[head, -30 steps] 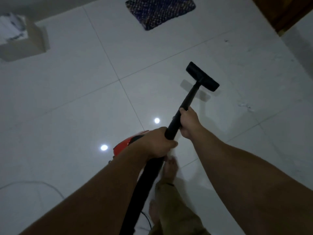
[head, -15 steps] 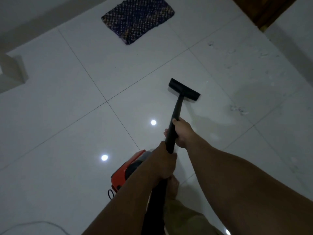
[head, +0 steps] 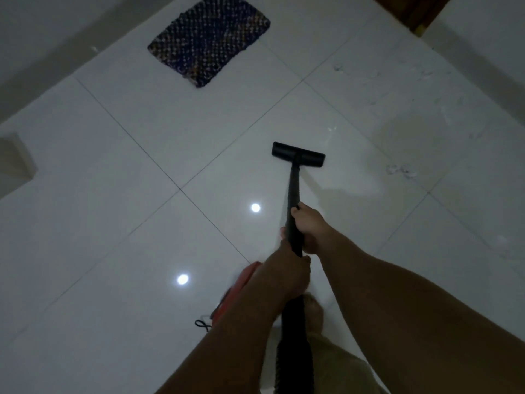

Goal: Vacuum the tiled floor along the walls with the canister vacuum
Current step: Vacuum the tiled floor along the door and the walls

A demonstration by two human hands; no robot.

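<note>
With my right hand (head: 308, 227) and left hand (head: 289, 275) both wrapped around the wand (head: 293, 191), I should keep the floor nozzle (head: 298, 155) flat, sweeping toward the debris (head: 402, 170).

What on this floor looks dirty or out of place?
Pale scuffs and small bits of debris mark the tiled floor right of the floor nozzle. Farther ahead, the woven mat lies askew to the tile lines.
</note>
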